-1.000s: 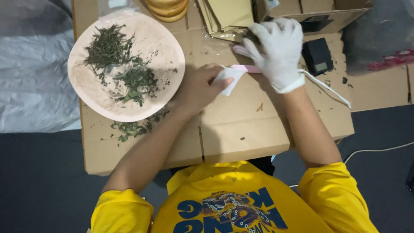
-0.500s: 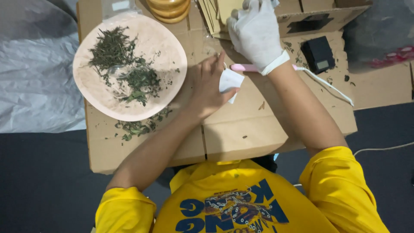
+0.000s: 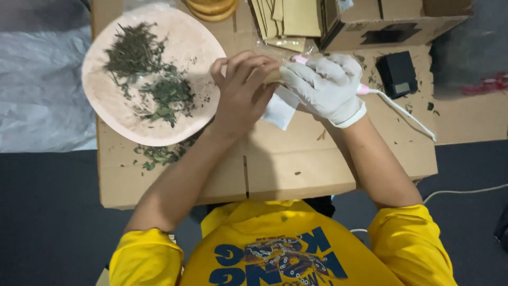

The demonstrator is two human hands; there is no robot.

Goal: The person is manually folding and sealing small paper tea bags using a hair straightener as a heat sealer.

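Observation:
My bare left hand [image 3: 241,90] grips a small white paper pouch [image 3: 280,110] over the cardboard work surface [image 3: 296,164]. My right hand [image 3: 325,85], in a white glove, is closed around a pink tool [image 3: 363,89] with a white cord [image 3: 407,115]. Its fingertips meet my left fingers at the top of the pouch. Just left of my left hand lies a round pale plate [image 3: 196,47] holding dried green leaves [image 3: 159,92]. The pouch's top edge is hidden by both hands.
Loose leaf crumbs [image 3: 159,154] lie on the cardboard below the plate. A stack of tan flat packets [image 3: 288,21] and a cardboard box [image 3: 391,24] stand at the back. A small black scale [image 3: 398,74] sits at the right. Grey plastic sheet [image 3: 37,90] covers the left.
My gloved right hand has come down from the packets at the back and now meets my left hand at the pouch. My left hand has shifted slightly towards the plate.

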